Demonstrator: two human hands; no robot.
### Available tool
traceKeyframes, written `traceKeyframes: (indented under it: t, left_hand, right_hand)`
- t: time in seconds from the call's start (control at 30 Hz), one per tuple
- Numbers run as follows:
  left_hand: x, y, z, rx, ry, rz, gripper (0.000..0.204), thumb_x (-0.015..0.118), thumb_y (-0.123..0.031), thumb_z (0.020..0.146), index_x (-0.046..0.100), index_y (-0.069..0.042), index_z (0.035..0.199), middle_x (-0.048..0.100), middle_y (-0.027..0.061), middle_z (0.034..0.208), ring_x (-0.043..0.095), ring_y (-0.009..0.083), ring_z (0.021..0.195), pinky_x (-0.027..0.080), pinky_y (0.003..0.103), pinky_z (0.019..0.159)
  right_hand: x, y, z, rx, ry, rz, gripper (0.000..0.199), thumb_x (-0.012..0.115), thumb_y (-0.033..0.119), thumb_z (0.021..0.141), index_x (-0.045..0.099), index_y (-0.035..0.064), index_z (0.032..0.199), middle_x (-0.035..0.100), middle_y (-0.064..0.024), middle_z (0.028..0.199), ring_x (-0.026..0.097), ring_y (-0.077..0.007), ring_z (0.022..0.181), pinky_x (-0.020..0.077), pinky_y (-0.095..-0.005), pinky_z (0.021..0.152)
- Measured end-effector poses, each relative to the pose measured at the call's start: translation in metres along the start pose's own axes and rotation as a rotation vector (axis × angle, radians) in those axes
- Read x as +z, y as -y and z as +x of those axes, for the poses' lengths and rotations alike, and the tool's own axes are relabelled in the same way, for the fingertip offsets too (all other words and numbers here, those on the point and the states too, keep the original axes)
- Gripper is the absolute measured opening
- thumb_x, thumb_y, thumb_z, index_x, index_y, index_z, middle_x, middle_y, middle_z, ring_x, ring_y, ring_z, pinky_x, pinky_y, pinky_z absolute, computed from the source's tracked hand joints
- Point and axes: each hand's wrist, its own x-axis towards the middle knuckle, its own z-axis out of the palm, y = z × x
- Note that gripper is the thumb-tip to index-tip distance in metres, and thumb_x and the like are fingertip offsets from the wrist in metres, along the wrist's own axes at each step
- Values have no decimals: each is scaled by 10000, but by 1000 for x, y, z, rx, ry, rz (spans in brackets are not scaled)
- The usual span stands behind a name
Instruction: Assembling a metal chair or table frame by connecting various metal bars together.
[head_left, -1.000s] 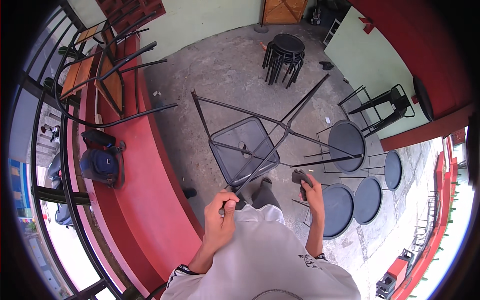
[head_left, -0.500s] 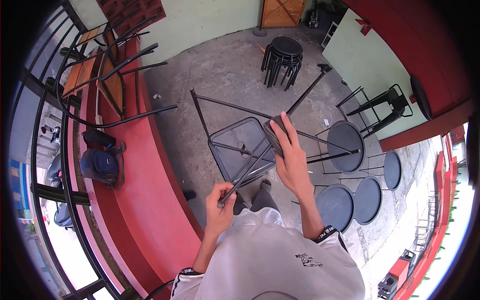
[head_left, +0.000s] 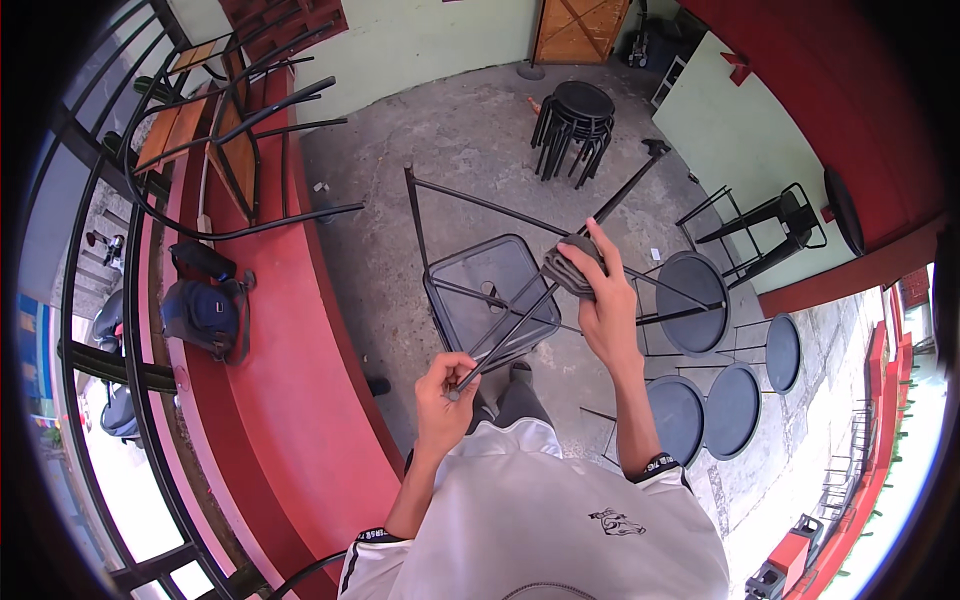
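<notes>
An upturned black metal stool (head_left: 500, 280) is in front of me, its square seat low down and its thin legs spreading up and outward. My left hand (head_left: 443, 405) is closed around the end of the leg nearest me. My right hand (head_left: 612, 310) grips a folded dark grey cloth (head_left: 572, 268), with some fingers stretched over it. The cloth lies against the stool's bars, near the upper end of the leg that my left hand holds. Exactly which bar it touches is hidden by the cloth and fingers.
Several round black tables (head_left: 735, 410) stand at my right. A stack of black stools (head_left: 580, 115) stands ahead, and a black chair (head_left: 770, 225) leans near the wall. On the red ledge (head_left: 290, 400) at left are a dark blue backpack (head_left: 205, 315) and upended wooden chairs (head_left: 235, 150).
My right hand and the cloth have shifted right and slightly up. The cloth's folds show more now. The stool's far left leg tip has moved up and right in view. My left hand keeps its hold.
</notes>
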Motion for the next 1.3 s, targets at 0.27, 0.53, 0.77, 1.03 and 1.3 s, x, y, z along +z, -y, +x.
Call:
traceKeyframes:
  t: [0.27, 0.53, 0.77, 1.03, 1.3]
  left_hand:
    - [-2, 5, 2, -91, 51, 60, 77, 644, -21, 936, 623, 20, 998, 556, 84, 683, 529, 108, 627, 433, 274, 588]
    - [-3, -1, 11, 31, 8, 60, 249, 628, 53, 850, 605, -7, 1091, 667, 181, 855, 710, 409, 843, 521, 349, 687]
    - [-8, 2, 3, -52, 9, 137, 374, 644, 117, 792, 560, -23, 1128, 573, 108, 739, 639, 258, 666, 502, 290, 658]
    - [-5, 10, 12, 198, -27, 27, 172, 612, -92, 915, 554, -21, 1062, 557, 91, 760, 582, 234, 605, 467, 322, 599]
    - [-5, 23, -13, -159, -28, 0, 127, 573, -140, 998, 582, -25, 1052, 564, 88, 741, 553, 218, 587, 443, 324, 577]
  right_hand:
    - [43, 55, -53, -134, 43, 237, 726, 546, -107, 678, 613, 81, 1376, 390, -224, 1596, 598, -430, 1267, 561, -438, 961]
    - [27, 116, -64, -74, 349, 357, 647, 595, -76, 771, 589, 61, 1403, 424, -216, 1572, 624, -424, 1225, 577, -415, 915]
    - [-15, 111, -23, 174, 436, 791, 512, 535, -99, 835, 619, -16, 1333, 498, -224, 1524, 695, -314, 1078, 554, -347, 878]
    - [51, 147, -39, -11, 399, 706, 276, 797, 85, 861, 614, -9, 1046, 675, -91, 1010, 603, -112, 784, 486, -265, 653]
    - [46, 137, -30, 182, 817, 931, 386, 892, 188, 787, 544, 62, 896, 578, 14, 810, 538, -69, 749, 419, -244, 672]
